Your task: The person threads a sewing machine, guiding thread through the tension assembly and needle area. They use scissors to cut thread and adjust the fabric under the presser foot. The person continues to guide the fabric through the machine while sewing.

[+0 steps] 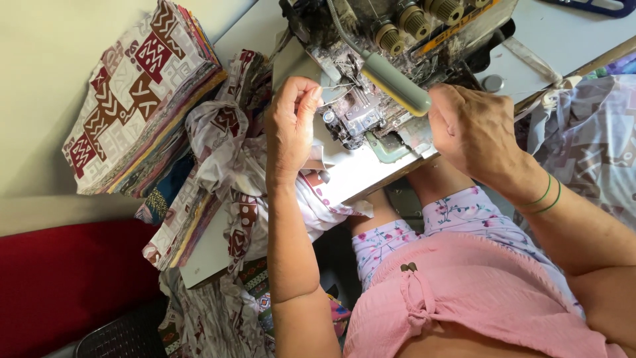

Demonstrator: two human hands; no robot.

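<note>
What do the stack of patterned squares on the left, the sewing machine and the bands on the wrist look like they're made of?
The stack of squares looks like thin printed woven cloth: matte, soft edges, many layered sheets. The sewing machine seems metal, worn and grimy, with a smooth grey-green, probably plastic, lever. The green wrist bands look like thin elastic or rubber, though that is uncertain.

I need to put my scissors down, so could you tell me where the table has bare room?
Bare tabletop lies beyond the sewing machine, top right. Crowded: stacked fabric and loose cloth left of the left hand; cloth beside the right hand.
</note>
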